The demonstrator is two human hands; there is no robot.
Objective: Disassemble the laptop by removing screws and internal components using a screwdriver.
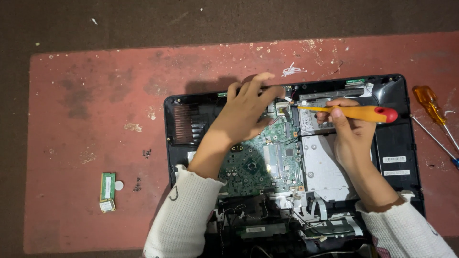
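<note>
Laptop: the open black laptop base (401,157) lies flat on the red mat (95,119), right in front of you. Its far edge runs just behind your fingertips. Its right edge stops just beside two loose tools.
Green board: the green circuit board (260,165) sits inside the base, between your two arms.
Room on the left: the mat is wide and mostly bare to the left of the base. Only a small green memory stick (107,186), a round coin battery (119,185) and some tiny black screws (147,153) lie there, well apart from the base.
Room on the right: it is tight. An amber-handled screwdriver (429,102) and a thin blue-tipped tool (437,142) lie close to the right edge.
Room behind: the mat goes on past the far edge, then dark floor (229,19).
Left hand: your left hand (246,112) reaches in from the lower left, palm down. Its fingers are spread a little and rest on the far part of the board.
Right hand: your right hand (351,136) comes in from the lower right. Its fingers are curled tight around the orange screwdriver (363,113).
Screwdriver: it lies almost level and points left. Its tip sits by a small part near the left fingertips.
Sleeves: both arms wear white knit sleeves (184,210).
</note>
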